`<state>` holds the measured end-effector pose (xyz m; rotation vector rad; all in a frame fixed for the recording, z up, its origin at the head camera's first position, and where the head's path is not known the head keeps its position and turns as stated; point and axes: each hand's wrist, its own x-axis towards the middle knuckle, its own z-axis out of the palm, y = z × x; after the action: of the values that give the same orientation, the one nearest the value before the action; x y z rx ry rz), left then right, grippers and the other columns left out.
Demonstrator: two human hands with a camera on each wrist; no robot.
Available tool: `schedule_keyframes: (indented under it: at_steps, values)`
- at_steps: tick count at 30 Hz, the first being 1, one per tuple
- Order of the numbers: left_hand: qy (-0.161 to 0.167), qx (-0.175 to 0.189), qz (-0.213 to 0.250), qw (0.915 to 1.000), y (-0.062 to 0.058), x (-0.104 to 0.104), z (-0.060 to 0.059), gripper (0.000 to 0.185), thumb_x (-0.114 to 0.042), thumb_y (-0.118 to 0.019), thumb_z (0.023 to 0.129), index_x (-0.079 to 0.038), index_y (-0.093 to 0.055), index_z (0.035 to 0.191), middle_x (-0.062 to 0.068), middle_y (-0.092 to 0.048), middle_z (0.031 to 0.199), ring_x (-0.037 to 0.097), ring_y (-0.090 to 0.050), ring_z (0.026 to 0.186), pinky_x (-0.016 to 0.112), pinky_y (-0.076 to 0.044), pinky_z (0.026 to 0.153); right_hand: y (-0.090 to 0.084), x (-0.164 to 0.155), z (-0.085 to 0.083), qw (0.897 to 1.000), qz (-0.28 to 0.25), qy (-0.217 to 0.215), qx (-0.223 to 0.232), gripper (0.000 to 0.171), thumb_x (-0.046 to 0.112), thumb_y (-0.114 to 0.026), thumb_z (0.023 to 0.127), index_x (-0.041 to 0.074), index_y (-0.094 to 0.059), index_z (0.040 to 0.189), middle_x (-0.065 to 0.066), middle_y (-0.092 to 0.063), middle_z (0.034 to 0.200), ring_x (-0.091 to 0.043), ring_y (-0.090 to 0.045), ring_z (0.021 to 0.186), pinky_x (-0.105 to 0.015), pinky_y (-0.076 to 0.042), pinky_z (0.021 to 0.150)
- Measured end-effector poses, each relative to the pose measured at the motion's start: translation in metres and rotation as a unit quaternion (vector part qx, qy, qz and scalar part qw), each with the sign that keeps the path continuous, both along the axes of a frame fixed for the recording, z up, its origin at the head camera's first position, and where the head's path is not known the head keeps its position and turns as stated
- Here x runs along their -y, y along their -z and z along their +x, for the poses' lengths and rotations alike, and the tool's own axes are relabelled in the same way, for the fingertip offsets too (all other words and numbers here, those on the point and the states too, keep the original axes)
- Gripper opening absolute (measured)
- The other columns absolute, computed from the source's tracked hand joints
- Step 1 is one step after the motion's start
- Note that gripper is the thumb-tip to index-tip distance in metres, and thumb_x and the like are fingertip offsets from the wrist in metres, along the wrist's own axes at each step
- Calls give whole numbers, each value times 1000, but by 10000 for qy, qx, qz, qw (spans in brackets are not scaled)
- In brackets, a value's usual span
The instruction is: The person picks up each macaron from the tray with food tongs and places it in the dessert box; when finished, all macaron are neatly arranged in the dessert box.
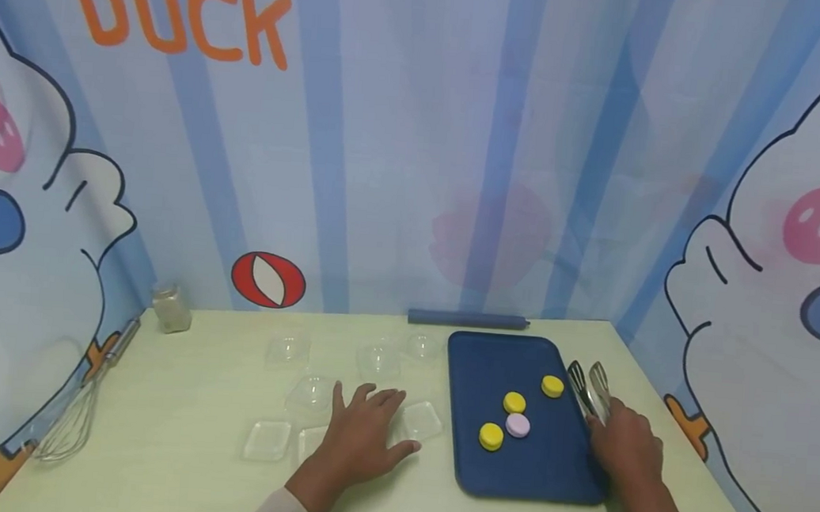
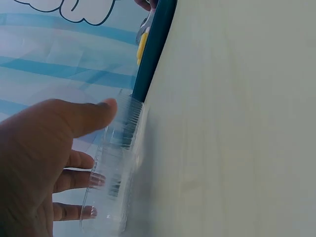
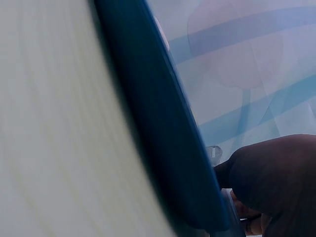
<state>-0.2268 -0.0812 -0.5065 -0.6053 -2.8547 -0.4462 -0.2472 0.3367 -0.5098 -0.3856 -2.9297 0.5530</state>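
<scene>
I see the left hand [image 1: 362, 435] spread flat over clear plastic lids [image 1: 421, 420] on the matte bench [image 1: 174, 462]; the right hand [image 1: 624, 445] grips metal tongs [image 1: 589, 387] beside the smooth blue tray [image 1: 496, 357].

Pale green worktop [image 1: 188, 470]; navy tray [image 1: 496, 357] carrying three yellow discs [image 1: 515, 402] and one lilac disc [image 1: 517, 425]; clear plastic shells [image 1: 267, 439]; blue-striped backdrop [image 1: 404, 129].

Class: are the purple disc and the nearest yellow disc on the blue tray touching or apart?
Touching: the head view shows the purple disc overlapping the yellow disc with no gap.
</scene>
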Motion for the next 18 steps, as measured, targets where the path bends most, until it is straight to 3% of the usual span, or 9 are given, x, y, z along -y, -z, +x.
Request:
schedule_keyframes:
  at_steps: [5,12,18]
  values:
    - [-52,-24,-72,10000,3,-5,-5,73,-62,-75,95,-16,-63,151,3,-69,149,37,-59,141,87,-26,120,-3,0,2,10000,-40,8,59,41,22,-67,104,-15,-62,120,-30,-73,98,-42,-71,85,-59,-54,68]
    - [9,-150,-148,9998,3,-10,-7,64,-53,-76,98,-15,-64,148,4,-70,149,36,-59,142,86,-29,120,-1,-4,2,9998,11,24,-191,28,17,-65,104,-11,-64,106,-25,-70,86,-34,-65,72,-52,-50,59]
    - [0,-196,-140,9997,4,-8,-5,60,-49,-76,98,-16,-65,147,3,-70,148,35,-59,143,86,-30,119,1,-1,1,9996,-28,-43,-287,28,14,-62,105,-13,-65,111,-26,-69,88,-35,-66,73,-52,-50,58]
